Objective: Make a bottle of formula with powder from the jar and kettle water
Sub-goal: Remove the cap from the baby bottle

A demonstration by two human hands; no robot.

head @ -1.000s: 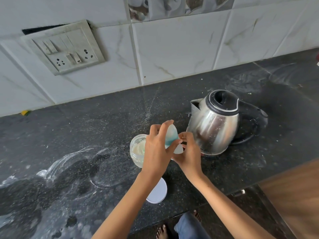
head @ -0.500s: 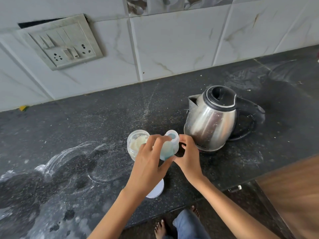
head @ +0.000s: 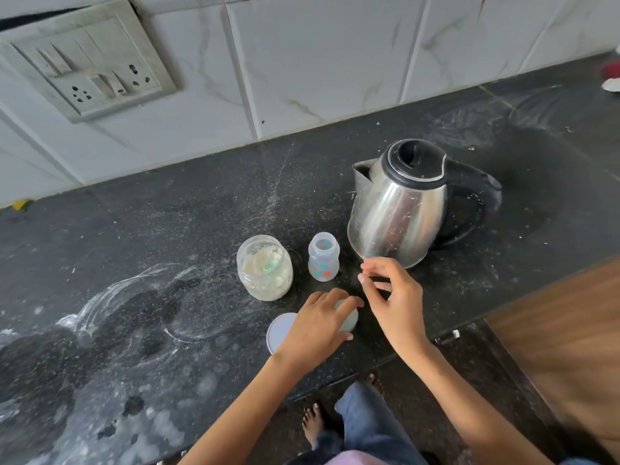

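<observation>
My bare foot (head: 310,424) and blue trouser leg (head: 365,417) show below the dark stone counter (head: 167,229), which is smeared with white streaks. A switch plate (head: 84,62) sits on the white tiled wall (head: 318,62). Brown wood (head: 563,337) lies at my right.

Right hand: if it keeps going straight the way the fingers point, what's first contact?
Probably the baby bottle: the right hand has fingers aimed up-left toward it. Depth is unclear, so it may pass just short of the kettle.
</observation>
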